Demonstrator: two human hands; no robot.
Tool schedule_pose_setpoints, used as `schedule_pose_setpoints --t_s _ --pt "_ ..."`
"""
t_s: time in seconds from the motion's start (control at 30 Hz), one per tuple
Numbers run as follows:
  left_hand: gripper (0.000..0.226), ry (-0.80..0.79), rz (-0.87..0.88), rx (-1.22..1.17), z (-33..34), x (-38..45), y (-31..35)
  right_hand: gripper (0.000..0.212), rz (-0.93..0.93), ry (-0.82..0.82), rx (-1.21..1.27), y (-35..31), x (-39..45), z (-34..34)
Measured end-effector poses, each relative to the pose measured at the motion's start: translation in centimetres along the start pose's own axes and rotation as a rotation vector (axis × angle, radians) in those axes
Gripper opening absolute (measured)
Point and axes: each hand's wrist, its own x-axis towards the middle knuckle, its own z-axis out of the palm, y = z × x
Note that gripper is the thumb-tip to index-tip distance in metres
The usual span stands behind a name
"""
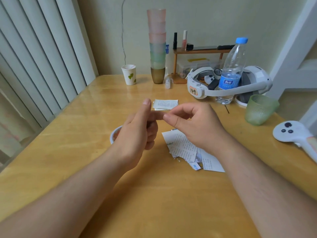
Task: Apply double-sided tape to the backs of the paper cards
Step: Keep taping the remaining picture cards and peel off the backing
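Observation:
My left hand [137,129] is raised over the table, thumb up and index finger pointing right, the other fingers curled in. My right hand [195,124] pinches thumb and forefinger at the tip of that index finger. A small piece of tape seems to sit in the pinch, but it is hard to make out. A loose pile of printed paper cards [185,150] lies under my right wrist. A small neat stack of cards [165,104] lies beyond the hands. The white tape roll [115,134] shows partly behind my left hand.
A wooden table [72,152] carries a paper cup [129,74], a tall stack of plastic cups [157,47], a water bottle [230,71], a white headset [226,83], a green cup [259,109] and a white controller [295,134]. Blinds hang at the left.

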Motion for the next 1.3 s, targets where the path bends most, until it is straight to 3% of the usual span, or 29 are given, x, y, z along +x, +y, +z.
schedule_pose_setpoints --t_s 0.23,0.33,0.43,0.5,0.6,0.67,0.93,1.1,1.3 --pt "0.071 -0.063 -0.048 -0.127 -0.7 -0.5 0.3 0.029 0.150 -0.150 0.291 -0.1 0.0 0.2" --pt "0.072 -0.087 -0.057 -0.139 -0.8 -0.7 0.4 0.024 0.167 -0.140 0.293 0.1 0.0 0.1" --pt "0.072 -0.098 -0.053 -0.151 -0.7 -0.9 0.4 0.015 0.129 0.034 0.217 0.2 0.2 0.4" --pt "0.072 -0.102 -0.046 -0.144 -0.6 -1.0 0.4 0.009 0.025 0.207 0.096 0.2 0.1 0.3" --pt "0.070 -0.110 -0.031 -0.122 -0.5 -1.1 0.3 0.009 -0.159 0.297 -0.062 -0.1 -0.3 0.4" --pt "0.068 -0.111 0.002 -0.076 -0.6 -1.1 0.2 0.011 -0.222 0.279 -0.126 -0.3 -0.6 0.7" --pt "0.053 -0.130 0.198 0.252 -0.5 -1.9 0.2 0.015 -0.052 0.197 0.041 0.1 -0.3 1.2" --pt "0.072 -0.074 0.242 0.401 -0.8 -1.5 -0.4 0.009 -0.007 0.152 0.031 0.7 -0.5 1.7" --pt "0.057 -0.092 0.171 0.343 -0.8 -1.5 -0.5 0.015 -0.032 0.179 0.025 0.1 -0.6 1.8"
